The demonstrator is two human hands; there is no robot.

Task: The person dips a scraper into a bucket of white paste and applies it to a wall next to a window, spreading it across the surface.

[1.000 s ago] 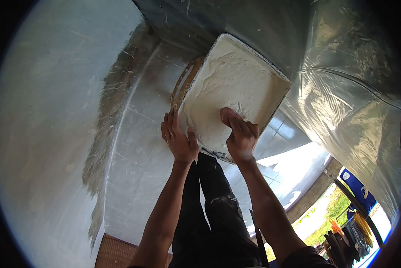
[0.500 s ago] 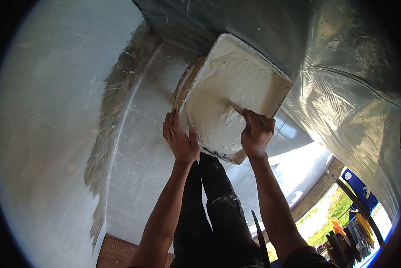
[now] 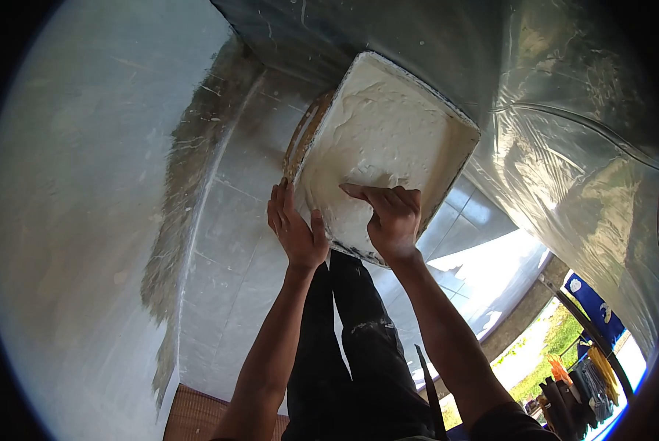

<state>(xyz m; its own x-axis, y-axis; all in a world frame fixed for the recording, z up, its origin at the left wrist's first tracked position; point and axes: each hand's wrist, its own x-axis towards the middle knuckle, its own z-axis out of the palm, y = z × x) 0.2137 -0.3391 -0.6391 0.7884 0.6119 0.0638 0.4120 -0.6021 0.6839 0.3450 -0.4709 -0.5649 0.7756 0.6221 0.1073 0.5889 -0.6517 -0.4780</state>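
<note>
A square-mouthed bucket [image 3: 458,114], its rim smeared with white, holds a thick white paste [image 3: 395,125]. My left hand [image 3: 296,228] grips the bucket's near left side, fingers along the outer wall and thumb by the rim. Over the near part of the paste, my right hand [image 3: 395,220] is closed, knuckles up. A brownish, pointed tool end [image 3: 354,191] juts left from its grip. The rest of that tool is hidden by the fingers and the paste, and I cannot tell its kind.
Below the bucket are my legs in dark trousers [image 3: 373,323] on a grey tiled floor [image 3: 234,242]. A pale wall [image 3: 87,220] with a rough dark lower band rises at left. Plastic sheeting [image 3: 564,169] hangs at right. Lower right, several items [image 3: 579,389] hang by a bright opening.
My right hand has moved left and slightly toward me through the paste, its wrist turning so that the tool end points more to the left. My left hand stays on the bucket.
</note>
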